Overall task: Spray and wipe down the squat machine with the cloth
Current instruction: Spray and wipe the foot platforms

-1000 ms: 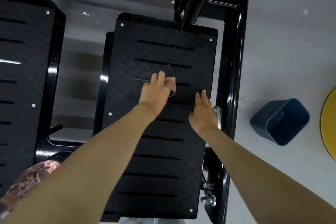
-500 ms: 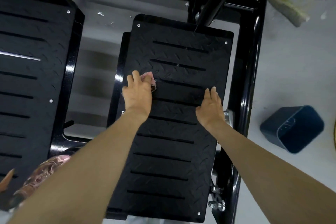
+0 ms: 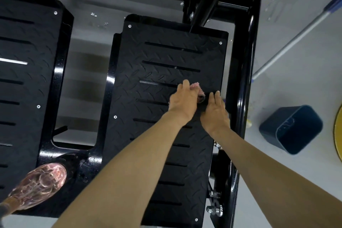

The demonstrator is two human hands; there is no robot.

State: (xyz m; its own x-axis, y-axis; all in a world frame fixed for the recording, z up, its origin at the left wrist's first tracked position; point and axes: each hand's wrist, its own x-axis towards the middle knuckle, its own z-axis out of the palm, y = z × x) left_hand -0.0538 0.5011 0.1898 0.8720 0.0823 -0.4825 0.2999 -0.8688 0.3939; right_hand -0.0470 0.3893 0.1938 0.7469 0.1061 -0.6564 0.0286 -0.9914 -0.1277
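The left hand [image 3: 183,102] grips a pink cloth [image 3: 196,87] against the black footplate [image 3: 166,55] of the squat machine [image 3: 242,79]. The right hand [image 3: 215,112] rests flat just beside the cloth, fingers straight.

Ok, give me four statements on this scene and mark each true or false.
1. The left hand holds a pink cloth against the black tread-pattern metal footplate. True.
2. The right hand grips a spray bottle. False: its fingers lie straight on the footplate.
3. The dark blue plastic bin stands on the footplate. False: it sits on the grey floor.
4. A patterned pink shoe shows at lower left. True.
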